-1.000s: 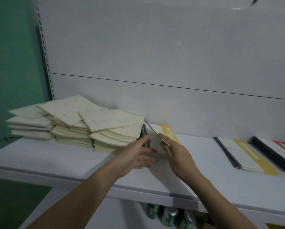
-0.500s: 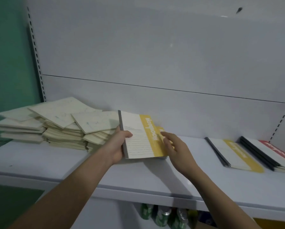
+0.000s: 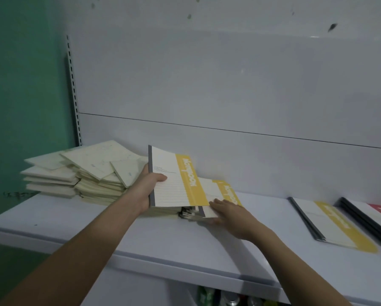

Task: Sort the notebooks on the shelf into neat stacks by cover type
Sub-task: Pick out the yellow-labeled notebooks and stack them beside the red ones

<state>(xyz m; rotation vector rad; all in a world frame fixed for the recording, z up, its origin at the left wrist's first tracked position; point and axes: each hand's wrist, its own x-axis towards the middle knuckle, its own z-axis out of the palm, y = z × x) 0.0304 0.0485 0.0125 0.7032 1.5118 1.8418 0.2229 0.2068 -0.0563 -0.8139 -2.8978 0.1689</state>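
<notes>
Two hands work at one pile: the left hand (image 3: 146, 186) grips the grey spine edge of a yellow-banded notebook (image 3: 174, 177), thumb curled over the lined cover and the other fingers hidden behind it, holding it tilted up with its lower edge over the pile. Just right of and below that grip, the right hand (image 3: 227, 214) lies on the next yellow-banded notebook (image 3: 216, 195), which tops the pile. Its fingers are straight and flat on the cover, while the thumb seems tucked under the pile's edge, though this is hard to tell. Dark spines (image 3: 186, 214) of the notebooks beneath show between the two hands. Left of the left hand, and touching the pile, sit loose, uneven stacks of cream-covered notebooks (image 3: 85, 173). Well to the right of the right hand lie a yellow-banded stack (image 3: 330, 224) and, just beside it at the frame edge, a red-banded stack (image 3: 374, 217). All rest on the pale shelf (image 3: 163, 244). Below its front lip, cans (image 3: 227, 298) show dimly.
</notes>
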